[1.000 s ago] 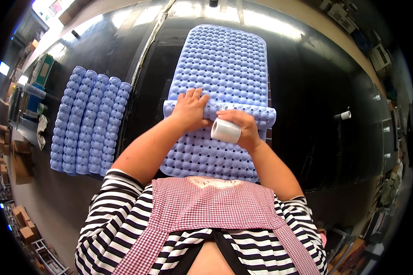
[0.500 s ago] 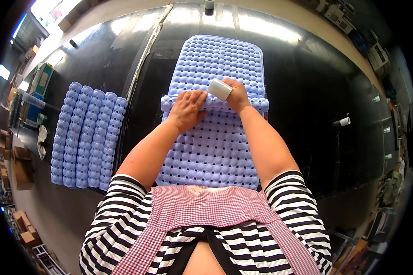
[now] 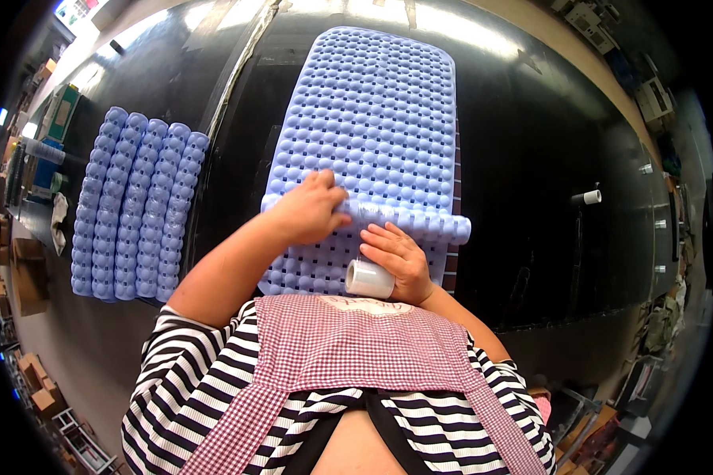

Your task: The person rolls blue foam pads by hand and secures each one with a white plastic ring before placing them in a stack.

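Observation:
A rolled-up blue mat with rounded bumps (image 3: 416, 223) lies crosswise on a flat blue bumpy mat (image 3: 376, 103). My left hand (image 3: 313, 209) is at the left part of the roll, its fingers loosely bent and apart. In my right hand (image 3: 398, 260) is a roll of clear wrapping film (image 3: 371, 279), held low on the near side of the rolled mat, with the fingers stretched toward that mat. Shiny film shows on the middle of the rolled mat. Part of the flat mat's near end is hidden by my right hand and apron.
On the left of the dark table (image 3: 523, 158) several rolled blue mats (image 3: 127, 210) lie side by side. A small white roll (image 3: 591, 197) is on the right. Boxes (image 3: 61, 112) and a pale cloth (image 3: 59, 222) sit at the far left.
My right hand has brought the film roll from the rolled mat's far side to its near side. The rolled mat has shifted toward me, and more flat mat shows beyond it.

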The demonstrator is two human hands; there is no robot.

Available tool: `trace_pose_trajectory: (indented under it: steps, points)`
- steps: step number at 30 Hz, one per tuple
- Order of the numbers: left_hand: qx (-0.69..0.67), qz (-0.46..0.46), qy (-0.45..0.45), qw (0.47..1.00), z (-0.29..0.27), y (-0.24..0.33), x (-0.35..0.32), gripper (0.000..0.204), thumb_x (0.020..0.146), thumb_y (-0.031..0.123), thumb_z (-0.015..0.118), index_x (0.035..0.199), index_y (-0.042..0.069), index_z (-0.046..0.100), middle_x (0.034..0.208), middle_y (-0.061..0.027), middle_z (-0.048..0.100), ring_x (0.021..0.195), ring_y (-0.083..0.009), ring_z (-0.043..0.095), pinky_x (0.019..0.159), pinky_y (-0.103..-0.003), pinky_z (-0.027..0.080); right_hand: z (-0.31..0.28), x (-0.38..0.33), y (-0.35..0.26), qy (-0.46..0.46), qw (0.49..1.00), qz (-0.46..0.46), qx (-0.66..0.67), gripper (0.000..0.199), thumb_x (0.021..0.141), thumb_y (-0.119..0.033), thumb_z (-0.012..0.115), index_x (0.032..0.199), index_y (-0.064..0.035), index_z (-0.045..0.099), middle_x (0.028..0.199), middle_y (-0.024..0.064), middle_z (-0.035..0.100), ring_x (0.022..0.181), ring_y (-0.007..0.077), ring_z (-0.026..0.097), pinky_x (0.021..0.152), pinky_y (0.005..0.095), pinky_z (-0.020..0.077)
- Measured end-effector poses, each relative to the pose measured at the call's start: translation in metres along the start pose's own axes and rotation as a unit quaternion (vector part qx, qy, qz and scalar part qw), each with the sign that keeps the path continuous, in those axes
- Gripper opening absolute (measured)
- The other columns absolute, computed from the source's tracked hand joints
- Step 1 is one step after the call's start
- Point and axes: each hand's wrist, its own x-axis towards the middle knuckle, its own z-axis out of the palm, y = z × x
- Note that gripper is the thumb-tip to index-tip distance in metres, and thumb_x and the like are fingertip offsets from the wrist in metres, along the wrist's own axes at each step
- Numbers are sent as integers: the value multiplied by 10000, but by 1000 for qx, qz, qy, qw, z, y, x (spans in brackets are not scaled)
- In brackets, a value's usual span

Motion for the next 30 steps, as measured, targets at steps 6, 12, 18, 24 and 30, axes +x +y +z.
trace_pose_trajectory:
  steps: [6, 12, 18, 24, 30]
  points:
    - [93, 5, 196, 976, -14, -26, 55, 352, 914, 336, 702, 1202, 132, 697, 1175, -130, 610, 1189, -317, 555, 1044, -446, 396, 9, 33, 50, 32, 998, 14, -45, 409, 786, -214, 806, 1161, -61, 744, 1242, 124, 733, 1219, 293, 675, 1116, 498, 463]
    - [35, 96, 328, 939, 24, -14, 32, 253, 869, 140, 703, 1119, 100, 721, 1144, -113, 657, 1167, -312, 604, 1057, -442, 418, 3, 99, 110, 82, 946, 261, 173, 242, 898, -192, 718, 1082, -47, 783, 1006, 103, 777, 900, 186, 729, 787, 334, 566]
    - [141, 89, 268, 949, 35, -27, 59, 667, 882, 179, 706, 1491, 49, 466, 1574, -159, 430, 1505, -324, 350, 1252, -493, 234, -13, 169, 169, 104, 926, 288, 221, 212, 928, -196, 691, 1006, -27, 792, 882, 32, 757, 785, 80, 663, 682, 258, 521]
    - [127, 21, 194, 973, -5, -49, 131, 767, 880, 271, 721, 1541, 46, 404, 1605, -153, 392, 1519, -304, 318, 1268, -447, 198, -4, 165, 154, 111, 956, 215, 165, 207, 891, -180, 719, 1023, -39, 794, 963, 83, 776, 858, 135, 708, 774, 303, 557]
    - [116, 2, 145, 983, -15, -48, 162, 694, 852, 354, 770, 1424, 49, 522, 1460, -157, 524, 1406, -324, 446, 1185, -450, 308, -4, 117, 128, 21, 997, 67, -3, 324, 853, -166, 726, 1167, -97, 764, 1104, 162, 752, 1000, 311, 729, 893, 386, 560]
